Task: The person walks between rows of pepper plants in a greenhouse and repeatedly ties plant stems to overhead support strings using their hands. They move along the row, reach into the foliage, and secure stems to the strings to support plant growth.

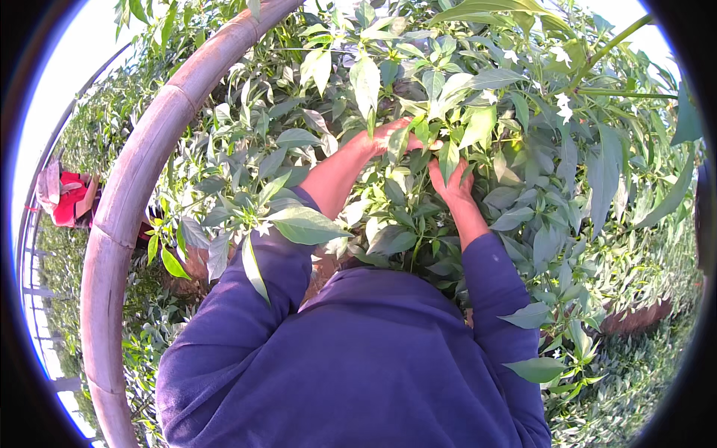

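Observation:
Both of my arms, in dark blue sleeves, reach into a dense pepper plant (392, 190) with pointed leaves and small white flowers. My left hand (395, 137) extends to the right among the upper leaves, and foliage covers part of its fingers. Just right of it and slightly nearer to me, my right hand (455, 182) has its fingers raised behind a hanging leaf (448, 161). The fingertips of the two hands are close together. Leaves hide what, if anything, lies between the fingers of either hand.
A thick bamboo pole (140, 151) curves down the left side. Leafy stems (302, 224) cross in front of my left arm. A white flower (563, 107) hangs at upper right. Another person in red (68, 196) is among the plants at far left. Reddish soil (638, 318) shows at right.

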`<state>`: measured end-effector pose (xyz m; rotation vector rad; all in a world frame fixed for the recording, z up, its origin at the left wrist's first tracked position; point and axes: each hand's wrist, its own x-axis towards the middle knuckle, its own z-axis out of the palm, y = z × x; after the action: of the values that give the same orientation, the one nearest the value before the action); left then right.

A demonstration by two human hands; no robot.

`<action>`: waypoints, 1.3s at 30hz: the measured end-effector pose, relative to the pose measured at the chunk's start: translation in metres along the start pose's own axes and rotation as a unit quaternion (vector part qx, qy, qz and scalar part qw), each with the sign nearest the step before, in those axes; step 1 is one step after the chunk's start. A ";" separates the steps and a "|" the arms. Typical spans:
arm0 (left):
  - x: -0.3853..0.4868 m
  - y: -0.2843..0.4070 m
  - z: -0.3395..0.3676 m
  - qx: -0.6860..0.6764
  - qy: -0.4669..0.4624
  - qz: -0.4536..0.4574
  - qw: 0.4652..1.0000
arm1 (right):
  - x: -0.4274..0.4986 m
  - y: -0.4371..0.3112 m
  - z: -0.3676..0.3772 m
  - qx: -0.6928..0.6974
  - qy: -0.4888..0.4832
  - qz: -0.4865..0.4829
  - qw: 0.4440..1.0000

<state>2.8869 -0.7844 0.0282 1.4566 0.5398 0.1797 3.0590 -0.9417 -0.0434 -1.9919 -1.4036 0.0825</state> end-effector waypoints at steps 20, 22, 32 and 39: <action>-0.010 -0.004 0.037 -0.213 0.097 0.108 0.966 | 0.035 -0.010 0.002 -0.121 -0.077 -0.054 0.988; -0.014 -0.014 0.027 -0.259 0.125 0.086 0.954 | 0.035 -0.026 0.013 -0.153 -0.039 -0.115 0.981; -0.018 -0.021 0.044 -0.175 0.217 0.042 0.959 | 0.055 -0.010 0.012 -0.026 -0.255 -0.012 0.966; 0.013 -0.024 0.033 0.108 0.190 0.009 0.976 | 0.035 0.013 0.012 0.015 -0.204 -0.016 0.979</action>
<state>2.9081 -0.8118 0.0021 1.6486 0.8786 0.4306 3.0787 -0.9081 -0.0487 -2.0006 -1.6721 0.5207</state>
